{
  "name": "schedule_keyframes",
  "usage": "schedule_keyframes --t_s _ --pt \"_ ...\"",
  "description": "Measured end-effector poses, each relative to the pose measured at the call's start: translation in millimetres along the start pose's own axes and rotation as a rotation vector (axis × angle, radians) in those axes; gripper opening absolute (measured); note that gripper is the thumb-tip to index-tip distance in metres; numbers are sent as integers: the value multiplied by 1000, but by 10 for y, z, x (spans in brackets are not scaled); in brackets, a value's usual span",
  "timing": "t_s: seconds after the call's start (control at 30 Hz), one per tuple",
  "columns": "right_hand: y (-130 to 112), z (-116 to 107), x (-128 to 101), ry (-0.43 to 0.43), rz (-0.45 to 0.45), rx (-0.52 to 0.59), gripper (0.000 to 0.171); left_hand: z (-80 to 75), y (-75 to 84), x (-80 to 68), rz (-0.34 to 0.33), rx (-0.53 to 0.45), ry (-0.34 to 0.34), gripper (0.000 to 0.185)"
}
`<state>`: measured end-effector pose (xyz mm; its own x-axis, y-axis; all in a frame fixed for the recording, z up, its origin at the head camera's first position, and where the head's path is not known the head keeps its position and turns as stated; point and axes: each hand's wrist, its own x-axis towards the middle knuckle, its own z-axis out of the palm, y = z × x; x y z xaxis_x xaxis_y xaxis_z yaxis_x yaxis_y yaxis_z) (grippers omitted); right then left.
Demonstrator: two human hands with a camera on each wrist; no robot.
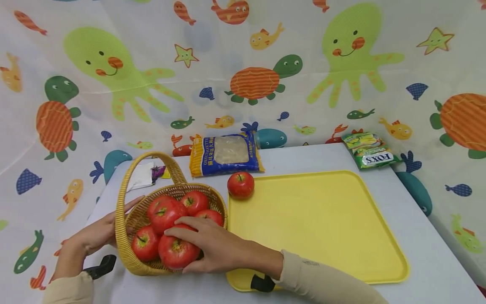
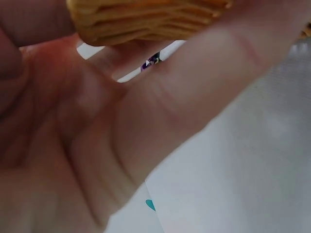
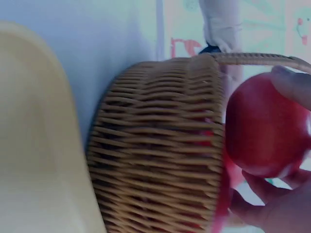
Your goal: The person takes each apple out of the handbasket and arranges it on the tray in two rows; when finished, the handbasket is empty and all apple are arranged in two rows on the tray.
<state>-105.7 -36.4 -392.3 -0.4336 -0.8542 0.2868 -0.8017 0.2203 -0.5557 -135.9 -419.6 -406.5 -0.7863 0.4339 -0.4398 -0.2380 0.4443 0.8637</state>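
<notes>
A wicker basket (image 1: pixel 223 199) with a tall arched handle stands at the left, filled with several red apples. My right hand (image 1: pixel 214 244) holds one red apple (image 1: pixel 176 253) at the basket's near side, over the other fruit. In the right wrist view this held apple (image 3: pixel 265 128) shows above the woven rim, thumb on one side and fingers on the other. My left hand (image 1: pixel 99 231) grips the basket's left side, partly hidden behind the handle. The left wrist view shows the wicker (image 2: pixel 146 22) between the thumb and fingers.
One apple (image 1: pixel 241 185) sits at the back left corner of the yellow tray (image 1: pixel 315 228), just right of the basket. Behind are a blue and yellow pasta bag (image 1: pixel 228 154), a green FOXS bag (image 1: pixel 370 150) and a white packet (image 1: pixel 140 176). A patterned curtain backs the table.
</notes>
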Motion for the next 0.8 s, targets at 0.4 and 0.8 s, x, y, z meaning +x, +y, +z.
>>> schedule_keyframes --t_s 0.4,0.8 --pt "59 -572 -293 328 220 340 78 -28 -33 -6 26 -26 -21 80" --pt "713 -990 -692 627 496 311 79 -5 1 -15 15 -17 -7 81"
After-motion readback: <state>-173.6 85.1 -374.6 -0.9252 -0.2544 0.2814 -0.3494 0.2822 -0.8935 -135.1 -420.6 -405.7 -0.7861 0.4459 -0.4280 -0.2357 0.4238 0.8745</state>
